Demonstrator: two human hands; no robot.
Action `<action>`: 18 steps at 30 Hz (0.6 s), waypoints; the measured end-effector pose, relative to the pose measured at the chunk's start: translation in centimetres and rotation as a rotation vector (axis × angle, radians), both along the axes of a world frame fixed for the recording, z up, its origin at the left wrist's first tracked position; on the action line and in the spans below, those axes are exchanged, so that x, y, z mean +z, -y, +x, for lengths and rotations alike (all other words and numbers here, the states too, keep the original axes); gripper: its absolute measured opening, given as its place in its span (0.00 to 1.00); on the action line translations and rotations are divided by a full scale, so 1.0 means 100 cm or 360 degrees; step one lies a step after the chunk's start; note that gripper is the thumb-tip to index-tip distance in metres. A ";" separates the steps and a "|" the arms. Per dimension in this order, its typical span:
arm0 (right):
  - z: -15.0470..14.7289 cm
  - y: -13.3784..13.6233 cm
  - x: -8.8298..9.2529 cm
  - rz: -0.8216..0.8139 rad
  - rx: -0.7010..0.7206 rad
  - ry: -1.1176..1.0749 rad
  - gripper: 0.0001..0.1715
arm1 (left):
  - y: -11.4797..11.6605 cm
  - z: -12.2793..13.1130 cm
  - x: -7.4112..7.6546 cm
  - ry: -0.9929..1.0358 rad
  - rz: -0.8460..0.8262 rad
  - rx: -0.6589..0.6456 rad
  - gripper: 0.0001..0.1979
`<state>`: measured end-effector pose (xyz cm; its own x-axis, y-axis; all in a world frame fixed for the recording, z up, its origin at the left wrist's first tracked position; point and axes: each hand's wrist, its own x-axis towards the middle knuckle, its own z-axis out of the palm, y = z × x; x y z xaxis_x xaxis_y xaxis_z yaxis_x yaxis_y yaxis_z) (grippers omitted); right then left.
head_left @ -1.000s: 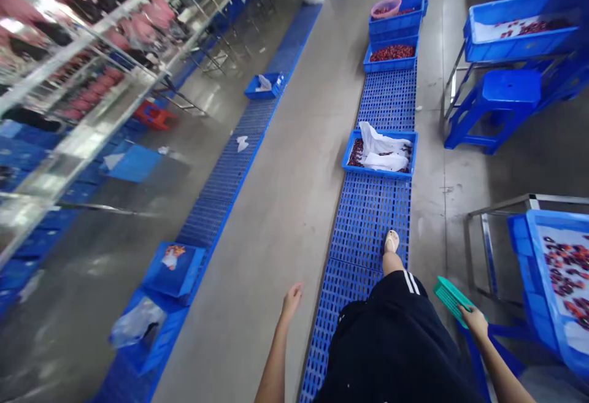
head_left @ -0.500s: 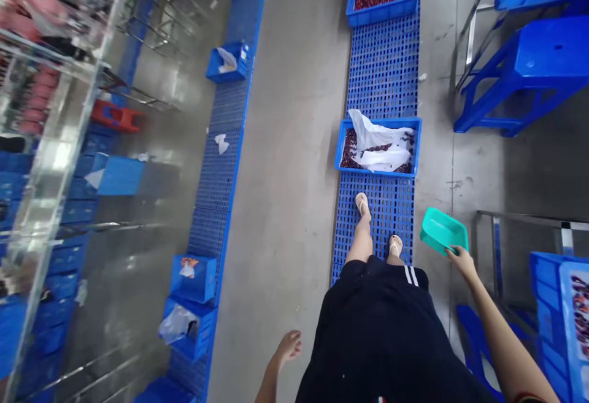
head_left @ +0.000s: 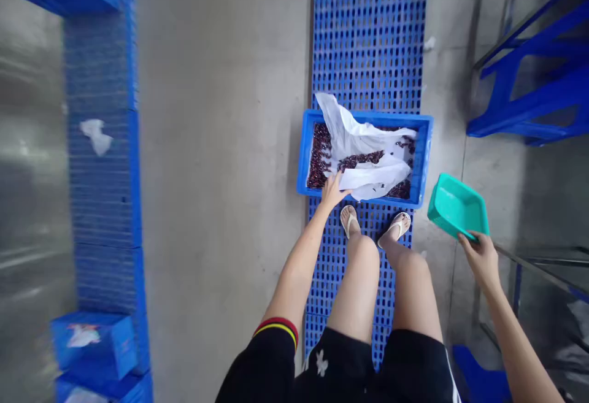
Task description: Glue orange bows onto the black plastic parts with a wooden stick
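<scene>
A: What is the setting?

B: A grey concrete floor seen from above, with a strip of blue perforated plastic floor grating running up the middle. The person stands on that grating in pale sandals.

A: What lies on the grating?

B: A blue rectangular plastic crate just beyond the toes, filled with small dark red pieces and partly covered by a crumpled white plastic sheet.

A: What is the left hand doing?

B: The left hand reaches down to the crate's near edge, fingers extended and loose, fingertips touching the sheet's lower corner. It is not closed around anything.

A: And the right hand?

B: The right hand grips the near rim of a teal rectangular plastic tray, held tilted in the air just right of the crate.

A: Anything else around?

B: Right of the crate, beyond the tray, stands a blue plastic stool. Well to the crate's left, a blurred row of stacked blue bins runs along the floor.
</scene>
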<state>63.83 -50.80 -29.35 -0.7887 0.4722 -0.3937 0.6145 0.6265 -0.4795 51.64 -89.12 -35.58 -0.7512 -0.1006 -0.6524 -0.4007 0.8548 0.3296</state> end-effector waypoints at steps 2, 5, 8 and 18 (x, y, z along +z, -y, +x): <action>-0.035 0.014 -0.058 0.0000 0.0008 -0.0097 0.36 | -0.023 -0.026 -0.078 -0.0016 0.0011 -0.0190 0.29; -0.078 0.034 -0.140 -0.0019 0.0014 -0.0256 0.30 | -0.042 -0.030 -0.171 -0.0021 0.0059 -0.0394 0.27; -0.109 0.042 -0.201 -0.0051 0.0031 -0.0447 0.27 | -0.028 -0.035 -0.228 -0.0127 0.0145 -0.0482 0.18; -0.134 0.035 -0.237 0.0537 0.0414 -0.0971 0.21 | 0.044 -0.218 -0.274 -0.0907 0.0150 0.0258 0.34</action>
<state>50.39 -54.26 -53.05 -0.9237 0.2579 0.2833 0.1121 0.8891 -0.4438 29.80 -93.56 -62.98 -0.9652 -0.2045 -0.1632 -0.2616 0.7540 0.6026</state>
